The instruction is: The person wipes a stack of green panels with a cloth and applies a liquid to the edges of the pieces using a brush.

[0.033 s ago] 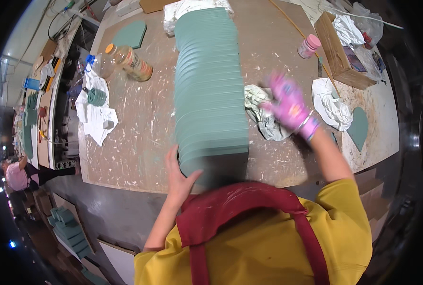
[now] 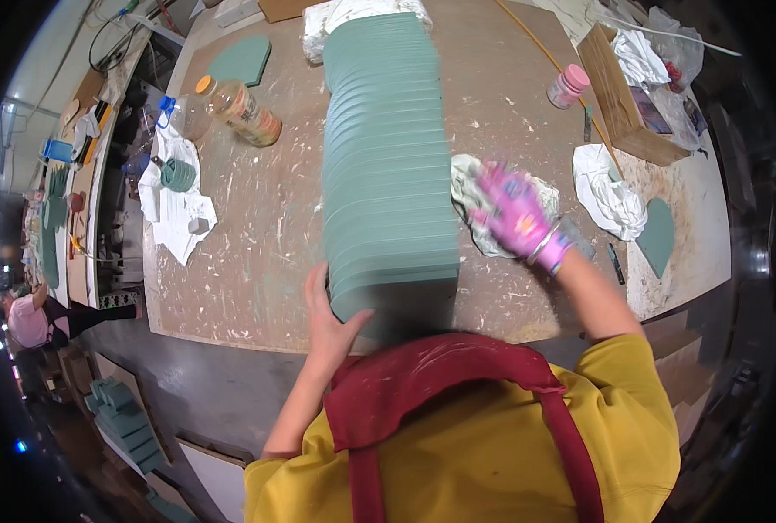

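A long row of green, round-edged flat panels (image 2: pixel 388 166) stands packed together down the middle of the table, its near end close to my apron. My bare left hand (image 2: pixel 328 318) rests against the near left corner of the row, thumb spread from the fingers. To the right of the panels, my right hand (image 2: pixel 518 213) wears a pink patterned glove. It is over a crumpled whitish cloth (image 2: pixel 468 179), fingers stretched out but blurred by motion; whether it touches the cloth I cannot tell.
Left on the table (image 2: pixel 257 209) are a juice bottle (image 2: pixel 244 113), a clear bottle (image 2: pixel 186 118) and white paper (image 2: pixel 172 227). To the right lie another crumpled cloth (image 2: pixel 606 192), a pink jar (image 2: pixel 567 86), a wooden box (image 2: pixel 623 96) and a loose green panel (image 2: pixel 656 235). A person (image 2: pixel 29 318) is far left.
My right hand has moved slightly nearer to me. A small dark tool to the right of its wrist shows more fully. My left hand stays against the panels.
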The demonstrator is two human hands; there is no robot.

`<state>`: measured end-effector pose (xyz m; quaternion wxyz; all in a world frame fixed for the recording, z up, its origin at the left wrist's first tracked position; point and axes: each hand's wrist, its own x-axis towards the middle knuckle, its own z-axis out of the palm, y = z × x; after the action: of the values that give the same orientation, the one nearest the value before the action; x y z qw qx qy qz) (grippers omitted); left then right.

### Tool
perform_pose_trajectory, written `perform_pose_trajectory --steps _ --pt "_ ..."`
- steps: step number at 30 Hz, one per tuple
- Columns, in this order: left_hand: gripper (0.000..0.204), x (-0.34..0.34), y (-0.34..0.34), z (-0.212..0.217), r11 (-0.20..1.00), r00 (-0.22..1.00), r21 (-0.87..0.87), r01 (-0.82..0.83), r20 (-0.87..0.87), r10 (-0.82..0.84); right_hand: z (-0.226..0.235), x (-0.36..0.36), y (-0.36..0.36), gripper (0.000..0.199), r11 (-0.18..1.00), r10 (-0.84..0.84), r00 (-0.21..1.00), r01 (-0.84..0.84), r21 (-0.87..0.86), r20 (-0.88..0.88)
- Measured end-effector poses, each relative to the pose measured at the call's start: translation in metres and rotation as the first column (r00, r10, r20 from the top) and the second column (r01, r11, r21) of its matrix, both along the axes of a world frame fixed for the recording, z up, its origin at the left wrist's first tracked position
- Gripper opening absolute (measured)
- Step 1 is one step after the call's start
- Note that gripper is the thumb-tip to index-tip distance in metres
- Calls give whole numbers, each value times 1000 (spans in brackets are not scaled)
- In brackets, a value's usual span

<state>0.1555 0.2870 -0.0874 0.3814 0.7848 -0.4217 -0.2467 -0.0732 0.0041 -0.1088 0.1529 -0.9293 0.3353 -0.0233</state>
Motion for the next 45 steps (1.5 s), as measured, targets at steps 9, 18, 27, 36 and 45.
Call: perform_pose_trajectory --steps 9,18,27,36,45 --pt "95 54 -46 5 980 952 -181 87 -276 -136 40 8 -26 27 941 -338 831 303 151 442" --pt "76 106 -206 -17 885 834 -461 66 -461 -302 110 191 -29 31 821 456 889 -439 -364 -43" --pt "74 97 -206 -22 923 878 -384 -1 -443 -183 101 193 -33 27 897 429 895 -407 -169 120" --pt "77 103 -203 -19 918 666 -395 -43 -696 -268 100 82 -98 29 988 -115 993 112 104 22" --pt "99 111 -195 -23 898 710 -419 134 -591 -382 109 128 -9 24 960 273 941 -254 -114 198"
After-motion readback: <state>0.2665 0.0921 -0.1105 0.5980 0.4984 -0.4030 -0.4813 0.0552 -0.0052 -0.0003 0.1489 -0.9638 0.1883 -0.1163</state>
